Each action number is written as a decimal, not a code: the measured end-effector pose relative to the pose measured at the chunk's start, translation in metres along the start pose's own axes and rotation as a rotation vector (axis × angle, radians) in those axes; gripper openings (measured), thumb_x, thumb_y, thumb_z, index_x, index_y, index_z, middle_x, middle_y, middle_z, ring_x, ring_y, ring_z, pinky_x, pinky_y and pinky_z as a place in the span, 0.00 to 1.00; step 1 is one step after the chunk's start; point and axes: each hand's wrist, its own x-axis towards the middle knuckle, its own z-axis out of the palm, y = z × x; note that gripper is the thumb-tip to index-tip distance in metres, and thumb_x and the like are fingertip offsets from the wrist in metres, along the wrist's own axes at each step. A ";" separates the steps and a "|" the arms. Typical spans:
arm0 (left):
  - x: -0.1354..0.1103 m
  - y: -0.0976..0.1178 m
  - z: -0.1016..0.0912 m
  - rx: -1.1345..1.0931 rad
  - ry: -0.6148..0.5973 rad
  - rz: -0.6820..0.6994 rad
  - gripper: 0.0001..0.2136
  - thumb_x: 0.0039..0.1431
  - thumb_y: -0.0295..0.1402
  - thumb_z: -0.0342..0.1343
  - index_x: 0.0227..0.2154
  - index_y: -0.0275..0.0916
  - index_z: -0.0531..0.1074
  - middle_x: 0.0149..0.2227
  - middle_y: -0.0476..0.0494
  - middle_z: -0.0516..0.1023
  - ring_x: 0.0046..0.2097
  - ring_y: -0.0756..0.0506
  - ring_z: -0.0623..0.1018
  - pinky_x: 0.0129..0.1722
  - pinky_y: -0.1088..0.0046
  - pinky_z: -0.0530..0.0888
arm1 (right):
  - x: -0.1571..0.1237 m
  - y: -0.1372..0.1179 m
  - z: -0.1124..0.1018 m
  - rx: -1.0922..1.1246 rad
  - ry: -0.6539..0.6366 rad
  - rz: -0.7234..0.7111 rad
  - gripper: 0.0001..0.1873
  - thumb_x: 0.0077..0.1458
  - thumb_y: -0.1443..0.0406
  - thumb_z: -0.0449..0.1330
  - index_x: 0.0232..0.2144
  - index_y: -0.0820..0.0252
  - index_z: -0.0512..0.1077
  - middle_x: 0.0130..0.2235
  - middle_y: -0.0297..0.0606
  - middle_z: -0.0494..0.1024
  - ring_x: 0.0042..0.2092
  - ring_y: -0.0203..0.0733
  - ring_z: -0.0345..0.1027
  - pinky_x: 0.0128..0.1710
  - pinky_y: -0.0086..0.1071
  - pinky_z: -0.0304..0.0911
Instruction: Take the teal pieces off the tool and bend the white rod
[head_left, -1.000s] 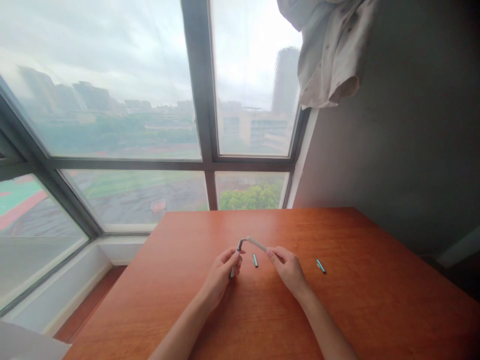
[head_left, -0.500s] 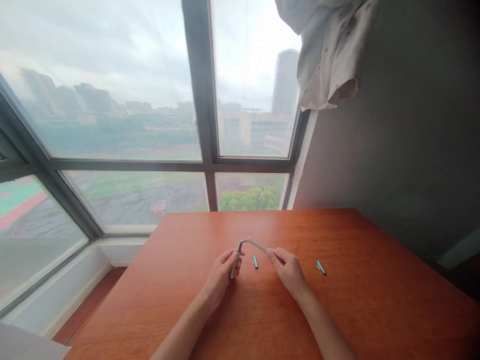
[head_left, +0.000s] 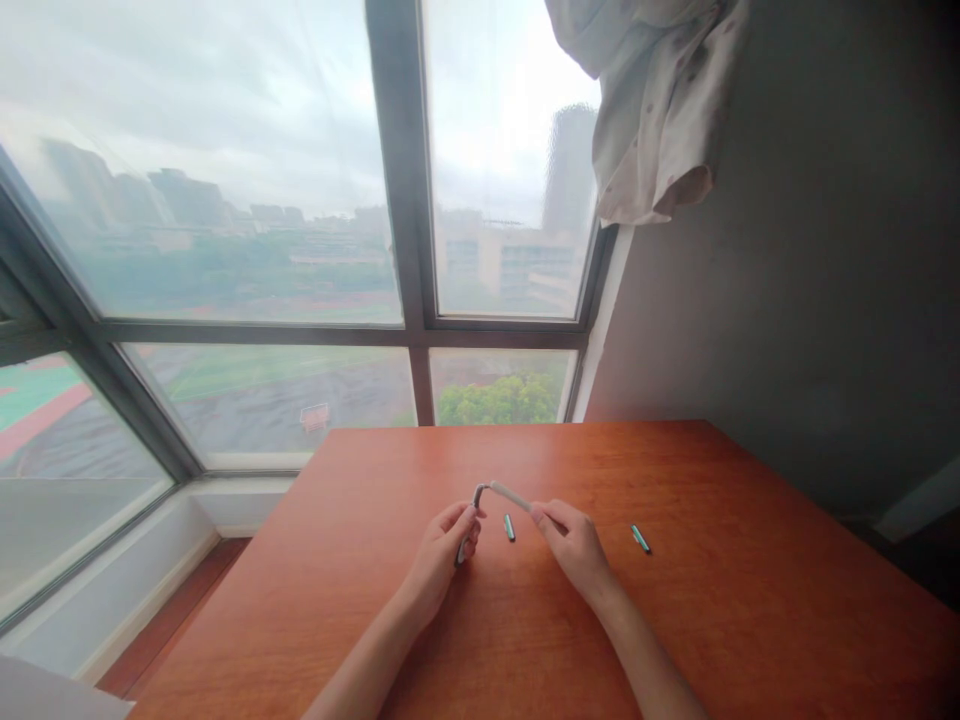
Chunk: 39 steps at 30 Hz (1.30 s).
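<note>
My left hand (head_left: 442, 545) is closed around a razor handle (head_left: 478, 494), dark and pale, whose bent neck rises above the fingers. In my right hand (head_left: 571, 540) is the near end of a slim pale grey stick (head_left: 510, 494), pinched between thumb and fingers. The stick's far tip meets the tip of the bent neck, or comes very close; I cannot tell whether they are joined. Between the hands, a small teal-and-black razor head (head_left: 510, 527) lies on the table. A second razor head (head_left: 640, 539) lies to the right of my right hand.
Both hands are above a reddish-brown wooden table (head_left: 360, 600). Beyond its far edge stand large windows with a grey frame (head_left: 409, 250). A pale cloth (head_left: 652, 150) hangs at upper right beside a grey wall (head_left: 810, 300).
The stick and the razor handle's neck have shifted slightly down and left. Both hands keep their hold, and the razor heads still lie on the table.
</note>
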 end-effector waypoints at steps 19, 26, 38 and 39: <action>0.001 -0.001 0.001 0.002 0.007 0.003 0.16 0.53 0.45 0.58 0.33 0.35 0.73 0.22 0.53 0.64 0.21 0.55 0.60 0.21 0.79 0.54 | 0.001 0.003 0.002 0.027 0.020 0.015 0.23 0.58 0.51 0.52 0.30 0.62 0.78 0.25 0.37 0.74 0.28 0.40 0.65 0.28 0.28 0.59; 0.000 -0.001 0.002 0.016 0.016 0.005 0.17 0.51 0.46 0.59 0.33 0.35 0.73 0.21 0.53 0.64 0.21 0.55 0.61 0.20 0.79 0.54 | 0.001 0.004 0.002 0.026 -0.017 0.022 0.25 0.58 0.49 0.51 0.29 0.63 0.77 0.24 0.36 0.72 0.28 0.40 0.64 0.28 0.28 0.58; 0.000 0.002 0.003 0.034 0.032 0.026 0.18 0.50 0.47 0.60 0.34 0.35 0.74 0.21 0.53 0.63 0.21 0.54 0.61 0.21 0.79 0.55 | 0.000 0.005 0.002 0.023 0.014 0.025 0.24 0.58 0.51 0.52 0.31 0.63 0.79 0.26 0.38 0.74 0.28 0.39 0.65 0.28 0.28 0.58; 0.000 0.002 0.003 0.038 0.031 0.026 0.18 0.50 0.47 0.60 0.34 0.35 0.74 0.21 0.53 0.63 0.21 0.54 0.61 0.21 0.79 0.55 | 0.000 0.004 0.002 0.036 0.028 0.032 0.24 0.57 0.51 0.52 0.32 0.63 0.79 0.25 0.37 0.74 0.28 0.39 0.65 0.27 0.28 0.58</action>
